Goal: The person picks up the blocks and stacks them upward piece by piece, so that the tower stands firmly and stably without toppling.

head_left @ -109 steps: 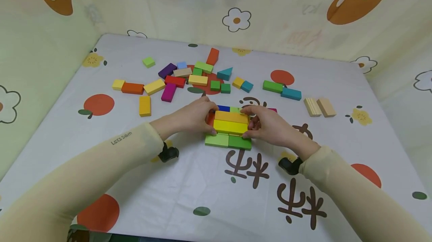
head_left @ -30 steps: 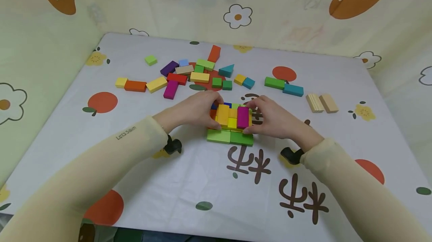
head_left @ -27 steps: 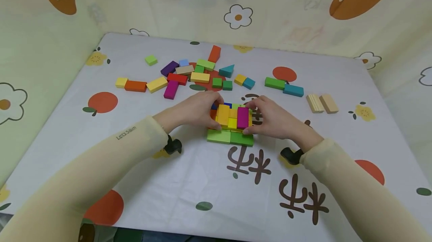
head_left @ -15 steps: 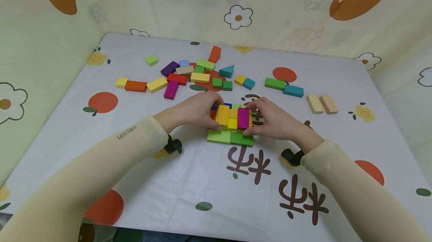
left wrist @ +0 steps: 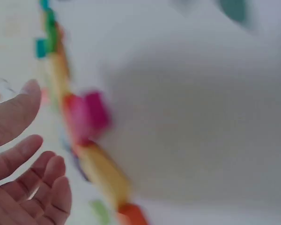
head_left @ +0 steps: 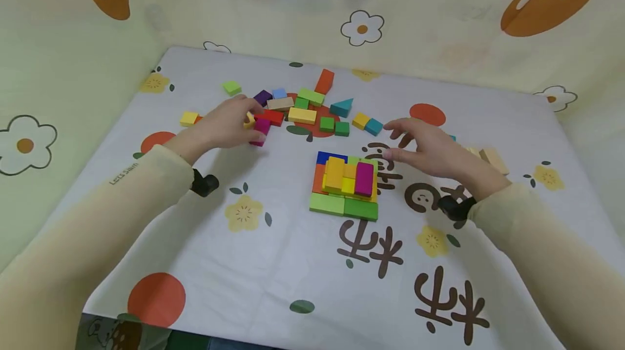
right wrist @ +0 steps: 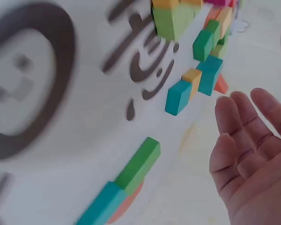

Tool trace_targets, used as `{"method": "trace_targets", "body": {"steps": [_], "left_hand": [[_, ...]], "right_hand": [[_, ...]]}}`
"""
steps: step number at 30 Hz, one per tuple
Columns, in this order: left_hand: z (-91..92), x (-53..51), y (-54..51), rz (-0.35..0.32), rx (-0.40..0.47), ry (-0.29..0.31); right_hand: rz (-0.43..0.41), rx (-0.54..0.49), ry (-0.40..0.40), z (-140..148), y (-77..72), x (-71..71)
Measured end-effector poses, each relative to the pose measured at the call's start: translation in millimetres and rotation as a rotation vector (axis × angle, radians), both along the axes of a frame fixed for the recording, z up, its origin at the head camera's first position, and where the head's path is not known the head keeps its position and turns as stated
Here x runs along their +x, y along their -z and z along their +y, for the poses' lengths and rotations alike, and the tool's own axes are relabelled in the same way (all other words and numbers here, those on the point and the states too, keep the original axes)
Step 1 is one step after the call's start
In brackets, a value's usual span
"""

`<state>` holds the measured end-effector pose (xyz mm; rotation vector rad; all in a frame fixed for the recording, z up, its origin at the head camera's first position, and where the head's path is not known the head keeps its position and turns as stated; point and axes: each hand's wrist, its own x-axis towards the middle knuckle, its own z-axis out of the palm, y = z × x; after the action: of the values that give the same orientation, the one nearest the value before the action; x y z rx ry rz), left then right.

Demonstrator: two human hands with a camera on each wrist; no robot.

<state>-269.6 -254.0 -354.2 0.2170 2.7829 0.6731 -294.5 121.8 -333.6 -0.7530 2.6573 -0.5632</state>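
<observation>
A low stack of blocks stands mid-table in the head view, its lowest layer showing a light green block [head_left: 326, 204], a green one and a blue one. On top, a yellow-orange block [head_left: 334, 175] and a magenta block [head_left: 364, 179] lie apart. My left hand [head_left: 222, 126] hovers over the loose blocks at the left, fingers spread, nearest a second magenta block [head_left: 260, 131]; contact cannot be told. My right hand [head_left: 429, 146] is held in the air right of the stack, relaxed and holding nothing, near a teal block [head_left: 374, 126].
Behind the stack lie a cream block [head_left: 302, 116], a teal triangle [head_left: 341, 107], an orange block [head_left: 324, 81] and several others. A light green block [head_left: 231, 88] sits at the back left. Plain wooden blocks [head_left: 494, 160] are partly hidden behind the right arm.
Both hands have let go of the stack. The left moved left to the loose blocks, and the right moved out to the right. Across the earlier frames, the yellow-orange and magenta top blocks appeared on the stack.
</observation>
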Motion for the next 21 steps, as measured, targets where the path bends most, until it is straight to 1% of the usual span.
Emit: {"method": "trace_targets", "body": {"steps": [2, 4, 6, 9, 10, 13, 16, 18, 21], "left_hand": [[-12.6, -4.8, 11.1, -0.036, -0.044, -0.034], [-13.9, -6.6, 20.9, -0.048, -0.076, -0.067], [-8.2, -6.6, 28.0, -0.038, -0.108, -0.119], [13.2, 2.4, 32.2, -0.045, -0.138, -0.204], [21.1, 4.3, 33.6, -0.049, -0.138, -0.22], [41.1, 11.5, 37.9, -0.075, -0.118, -0.235], [53.8, 21.3, 39.0, -0.104, -0.093, -0.229], [59.1, 27.9, 38.9, -0.131, -0.091, -0.204], [63.4, 37.1, 38.3, -0.163, -0.11, -0.123]], "right_hand": [[0.012, 0.03, -0.046, -11.6, -0.7, -18.7], [0.014, 0.054, -0.097, -28.4, 0.2, -35.9], [0.012, 0.079, -0.159, -50.1, 1.9, -51.2], [0.008, 0.136, -0.272, -83.1, 4.1, -62.8], [0.005, 0.162, -0.3, -94.4, 5.7, -64.5], [-0.006, 0.266, -0.392, -129.7, 13.6, -66.4], [0.009, 0.359, -0.489, -160.2, 24.3, -65.1], [0.021, 0.412, -0.532, -172.4, 28.9, -63.7], [0.035, 0.48, -0.548, -177.4, 30.5, -61.6]]}}
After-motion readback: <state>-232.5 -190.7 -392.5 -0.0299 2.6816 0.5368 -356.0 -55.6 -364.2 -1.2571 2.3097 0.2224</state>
